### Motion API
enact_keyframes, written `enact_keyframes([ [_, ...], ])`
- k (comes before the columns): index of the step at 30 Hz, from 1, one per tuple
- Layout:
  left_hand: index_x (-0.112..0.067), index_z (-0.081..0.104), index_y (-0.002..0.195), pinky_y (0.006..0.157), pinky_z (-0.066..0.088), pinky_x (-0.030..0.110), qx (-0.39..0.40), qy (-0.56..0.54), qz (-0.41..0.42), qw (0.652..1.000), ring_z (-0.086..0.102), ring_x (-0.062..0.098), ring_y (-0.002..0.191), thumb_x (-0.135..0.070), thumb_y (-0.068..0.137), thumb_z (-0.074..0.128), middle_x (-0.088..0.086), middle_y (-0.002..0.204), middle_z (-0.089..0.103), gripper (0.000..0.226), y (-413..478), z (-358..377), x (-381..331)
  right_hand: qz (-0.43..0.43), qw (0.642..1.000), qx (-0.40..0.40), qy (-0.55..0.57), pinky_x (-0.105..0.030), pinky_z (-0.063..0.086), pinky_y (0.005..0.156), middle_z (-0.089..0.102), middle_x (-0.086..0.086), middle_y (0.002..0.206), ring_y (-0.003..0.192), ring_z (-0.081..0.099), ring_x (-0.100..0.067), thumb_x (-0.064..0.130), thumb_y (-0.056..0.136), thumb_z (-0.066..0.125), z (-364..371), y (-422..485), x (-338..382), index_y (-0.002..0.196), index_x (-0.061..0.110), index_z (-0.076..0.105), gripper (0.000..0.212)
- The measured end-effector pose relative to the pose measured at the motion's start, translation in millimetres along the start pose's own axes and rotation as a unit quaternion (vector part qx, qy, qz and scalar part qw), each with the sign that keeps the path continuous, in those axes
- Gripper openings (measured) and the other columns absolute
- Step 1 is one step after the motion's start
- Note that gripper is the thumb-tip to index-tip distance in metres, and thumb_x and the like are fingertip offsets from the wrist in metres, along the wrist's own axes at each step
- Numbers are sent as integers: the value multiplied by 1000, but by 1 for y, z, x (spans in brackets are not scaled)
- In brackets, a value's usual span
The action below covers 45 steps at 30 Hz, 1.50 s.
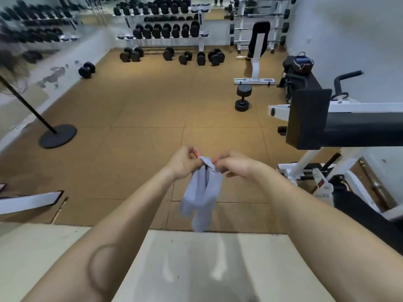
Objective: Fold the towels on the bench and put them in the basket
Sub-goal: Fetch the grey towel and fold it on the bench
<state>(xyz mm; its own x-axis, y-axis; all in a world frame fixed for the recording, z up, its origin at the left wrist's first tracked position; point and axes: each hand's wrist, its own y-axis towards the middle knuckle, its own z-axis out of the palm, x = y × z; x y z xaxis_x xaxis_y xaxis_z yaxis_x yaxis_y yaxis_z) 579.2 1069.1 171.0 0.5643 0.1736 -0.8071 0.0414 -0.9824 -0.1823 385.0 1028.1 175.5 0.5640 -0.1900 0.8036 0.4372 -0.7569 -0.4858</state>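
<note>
Head view: one soft, pale grey-blue towel (202,192) hangs limp in loose vertical folds, held in the air over the far edge of the smooth cream tabletop (65,247). Two hands meet at its bunched top edge, the left hand (185,163) and the right hand (235,165), each grip pinched narrow on the cloth. Beyond lies a tan tiled floor (130,105). One black round-headed dumbbell (242,98) stands on end at far right, near a black padded rest (349,129) on a white frame.

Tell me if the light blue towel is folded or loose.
Loose, not folded: the light blue cloth towel hangs bunched in two lobes, its top pinched by the left hand and right hand.
</note>
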Motion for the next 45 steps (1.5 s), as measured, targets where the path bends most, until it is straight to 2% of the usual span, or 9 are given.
enact_keyframes([
  [7,-21,43,72,55,34,26,-48,64,1,997,41,15,59,-4,84,58,0,67,50,26,114,-80,39,-43,998,32,18,-37,51,80,64,0,80,76,61,-17,15,85,58,32,136,54,86,16,60,2],
  [12,-19,53,94,63,39,27,-80,103,2,992,49,11,67,-10,85,60,-5,78,56,14,227,-138,56,-35,996,47,65,-31,50,76,67,1,92,80,64,-14,25,99,52,3,256,89,95,15,60,14],
  [16,-19,61,99,65,40,28,-66,179,4,982,55,14,74,-14,89,59,-2,81,61,11,325,-186,49,-56,998,31,7,-34,40,70,54,-4,79,74,53,-20,57,87,60,-47,350,125,84,17,55,40],
  [19,-19,66,96,66,37,28,-45,256,16,966,57,20,80,-17,91,57,-1,81,62,10,404,-214,37,-86,995,9,-58,-31,26,59,35,2,67,62,34,-16,57,87,65,-97,406,152,68,21,37,49],
  [26,-31,59,83,66,45,34,-9,311,60,949,60,21,82,-30,90,60,-5,81,64,7,594,-236,-4,-67,973,-39,-216,-34,42,63,56,1,79,73,52,-19,27,87,57,-233,537,167,83,20,56,8],
  [28,-33,58,83,63,42,32,1,329,82,941,59,20,82,-36,91,59,-8,82,62,8,658,-232,-15,-51,962,-71,-259,-37,48,66,60,-1,81,79,59,-23,31,91,51,-274,578,169,83,21,56,15],
  [31,-33,58,84,63,40,31,10,326,108,939,57,19,82,-41,92,59,-8,82,61,11,763,-223,-34,-27,942,-117,-313,-33,38,58,57,0,77,76,55,-24,40,99,44,-343,632,177,72,25,48,32],
  [38,-26,54,79,71,50,37,91,293,130,943,59,25,84,-46,91,59,-3,81,62,23,1001,-185,-103,79,951,-146,-260,-34,33,58,49,-2,67,62,44,-19,60,92,50,-516,734,182,71,16,48,50],
  [45,-29,55,81,63,42,33,122,306,170,929,58,26,83,-46,92,58,-1,84,62,20,1204,-104,-200,119,972,-169,-109,-30,27,57,40,-1,67,63,32,-17,16,88,46,-680,796,153,69,16,46,19],
])
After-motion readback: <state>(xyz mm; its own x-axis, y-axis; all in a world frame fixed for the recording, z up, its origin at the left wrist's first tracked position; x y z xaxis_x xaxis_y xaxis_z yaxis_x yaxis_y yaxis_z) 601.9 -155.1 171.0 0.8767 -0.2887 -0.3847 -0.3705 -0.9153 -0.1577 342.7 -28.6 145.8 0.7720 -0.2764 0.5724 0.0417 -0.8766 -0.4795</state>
